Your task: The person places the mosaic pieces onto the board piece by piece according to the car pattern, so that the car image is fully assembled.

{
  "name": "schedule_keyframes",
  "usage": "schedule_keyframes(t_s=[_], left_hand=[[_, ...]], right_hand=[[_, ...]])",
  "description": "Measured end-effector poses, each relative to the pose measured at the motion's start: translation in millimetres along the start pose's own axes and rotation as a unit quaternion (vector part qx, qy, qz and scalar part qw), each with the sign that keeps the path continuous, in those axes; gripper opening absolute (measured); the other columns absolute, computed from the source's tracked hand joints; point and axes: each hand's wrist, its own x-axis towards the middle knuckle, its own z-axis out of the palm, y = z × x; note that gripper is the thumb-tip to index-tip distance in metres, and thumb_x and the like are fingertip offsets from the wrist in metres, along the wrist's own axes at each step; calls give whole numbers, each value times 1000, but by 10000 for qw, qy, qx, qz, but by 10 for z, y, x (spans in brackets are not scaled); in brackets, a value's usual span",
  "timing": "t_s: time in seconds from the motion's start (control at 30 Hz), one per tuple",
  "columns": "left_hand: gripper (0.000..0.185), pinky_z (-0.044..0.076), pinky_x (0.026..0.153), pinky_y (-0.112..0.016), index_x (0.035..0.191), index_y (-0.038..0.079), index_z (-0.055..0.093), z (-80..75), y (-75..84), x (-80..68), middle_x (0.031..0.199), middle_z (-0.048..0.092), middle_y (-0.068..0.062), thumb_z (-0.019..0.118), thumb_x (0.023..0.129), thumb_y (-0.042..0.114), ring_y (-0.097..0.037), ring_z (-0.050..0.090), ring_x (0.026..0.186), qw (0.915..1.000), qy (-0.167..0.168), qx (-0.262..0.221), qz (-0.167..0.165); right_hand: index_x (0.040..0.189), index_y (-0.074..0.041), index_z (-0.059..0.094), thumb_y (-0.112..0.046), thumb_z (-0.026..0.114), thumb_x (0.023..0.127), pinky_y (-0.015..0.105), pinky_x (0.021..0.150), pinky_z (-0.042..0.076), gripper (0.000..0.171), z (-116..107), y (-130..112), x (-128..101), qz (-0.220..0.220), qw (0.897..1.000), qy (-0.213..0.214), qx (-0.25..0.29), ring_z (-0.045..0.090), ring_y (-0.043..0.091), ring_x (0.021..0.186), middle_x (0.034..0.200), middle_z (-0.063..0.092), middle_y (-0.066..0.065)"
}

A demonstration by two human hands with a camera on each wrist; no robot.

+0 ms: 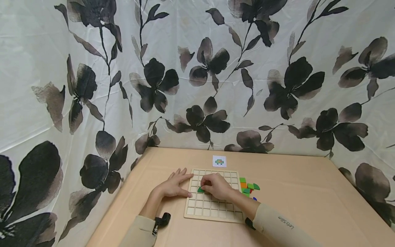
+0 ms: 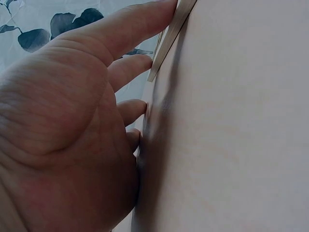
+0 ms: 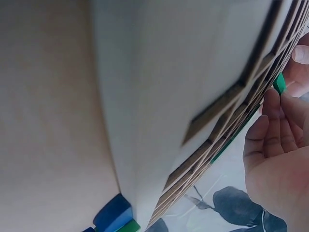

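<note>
My right hand (image 1: 217,185) pinches a green tile (image 1: 200,189) over the grid board (image 1: 213,209), left hand (image 1: 172,185) flat bracing; seating it squarely comes next, I reckon.

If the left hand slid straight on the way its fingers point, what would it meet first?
Nothing new: the left hand lies flat on the table, fingers pointing right, with at least its index fingertip already at the left edge of the wooden grid board. Pushing on would probably just press against that frame.
</note>
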Motion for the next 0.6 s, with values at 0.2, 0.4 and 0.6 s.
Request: schedule_keyframes(t_s=[0.2,0.4,0.6], left_hand=[[87,-3,129,-64,158,20,46,3,-5,5,172,13,-25,83,84,48,-48,0,160,10000,3,16,15],[87,-4,129,-64,158,21,47,-2,2,4,172,14,-25,83,84,48,-48,0,160,10000,2,-12,21],[87,-4,129,-63,158,21,47,3,-1,5,173,13,-24,84,84,48,-47,-1,161,10000,-4,-47,-15]], right_hand=[[89,-13,75,-12,76,96,18,63,49,6,-5,-1,8,36,9997,-56,-250,55,-1,67,79,71,-8],[96,-13,79,-16,80,93,19,70,50,4,-3,12,12,-123,9964,-146,-831,58,0,77,88,71,-10],[102,-13,82,-19,80,92,19,72,50,11,-21,20,-15,-240,9933,-208,-1109,59,3,82,95,70,-5]])
